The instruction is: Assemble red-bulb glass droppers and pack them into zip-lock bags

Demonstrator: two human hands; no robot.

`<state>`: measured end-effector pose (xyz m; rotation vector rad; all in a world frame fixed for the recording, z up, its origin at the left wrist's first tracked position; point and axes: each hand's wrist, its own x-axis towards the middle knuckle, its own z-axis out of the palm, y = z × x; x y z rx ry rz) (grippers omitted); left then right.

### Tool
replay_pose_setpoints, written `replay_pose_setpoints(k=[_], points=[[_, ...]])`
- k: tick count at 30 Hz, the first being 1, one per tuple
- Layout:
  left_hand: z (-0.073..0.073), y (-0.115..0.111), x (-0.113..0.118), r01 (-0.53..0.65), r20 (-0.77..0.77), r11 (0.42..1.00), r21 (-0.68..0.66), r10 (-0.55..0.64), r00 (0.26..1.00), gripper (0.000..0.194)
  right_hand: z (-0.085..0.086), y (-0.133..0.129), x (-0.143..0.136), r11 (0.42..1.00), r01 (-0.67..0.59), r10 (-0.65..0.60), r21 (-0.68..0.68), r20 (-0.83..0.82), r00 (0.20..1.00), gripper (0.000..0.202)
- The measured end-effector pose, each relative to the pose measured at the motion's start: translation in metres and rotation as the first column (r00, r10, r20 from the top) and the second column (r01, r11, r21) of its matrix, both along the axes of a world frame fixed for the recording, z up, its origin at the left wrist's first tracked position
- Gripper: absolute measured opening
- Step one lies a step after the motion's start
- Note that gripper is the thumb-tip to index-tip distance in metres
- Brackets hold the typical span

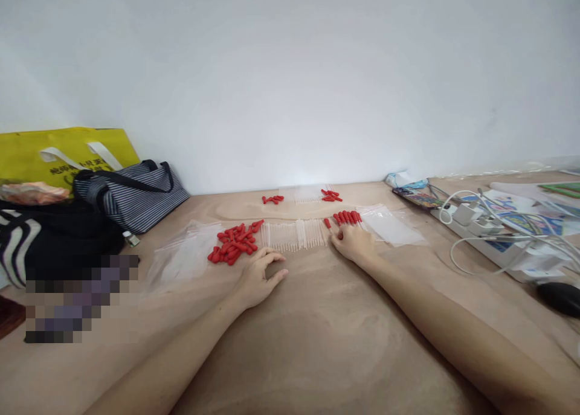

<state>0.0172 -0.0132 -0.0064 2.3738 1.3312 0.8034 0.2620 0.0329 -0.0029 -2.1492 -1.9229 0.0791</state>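
Observation:
On the table lies a row of thin clear tubes (294, 235). To its left is a pile of red rubber bulbs (233, 243). My left hand (263, 277) rests just below that pile, fingers apart and holding nothing. At the right end of the row, my right hand (354, 242) has its fingers bent together at a tube topped by a red bulb (327, 223). Several capped tubes (347, 217) lie side by side just behind my right hand. Two small groups of red bulbs, left (273, 199) and right (331, 195), lie farther back near the wall.
Clear plastic bags lie left (181, 258) and right (392, 225). A striped bag (140, 197), black bag (54, 240), yellow bag (90, 146) and small bottle (131, 239) stand left. A power strip (493, 246) with cables and a black mouse (559, 297) are right.

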Motion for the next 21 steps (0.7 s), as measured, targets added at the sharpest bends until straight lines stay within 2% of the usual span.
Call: replay_pose_setpoints(k=[11,16,18,21], points=[[0.003,0.0,0.001,0.001,-0.01,1.0,-0.005,-0.001,1.0,0.015,-0.001,0.012,0.007,0.996,0.094,-0.094,0.011,0.047,0.994,0.038],[0.002,-0.002,0.002,-0.003,-0.026,1.0,0.012,0.003,1.0,0.015,0.002,0.015,0.0,0.994,0.095,-0.097,0.055,0.035,0.995,0.034],[0.0,0.0,0.001,-0.054,-0.043,0.997,0.051,0.057,0.997,0.012,0.004,0.014,-0.007,0.996,0.072,-0.072,0.059,0.014,0.997,0.033],[-0.001,0.006,-0.006,-0.222,-0.086,0.96,0.171,0.239,0.967,0.009,0.006,0.013,-0.015,1.0,0.028,-0.028,0.0,-0.016,0.999,0.035]])
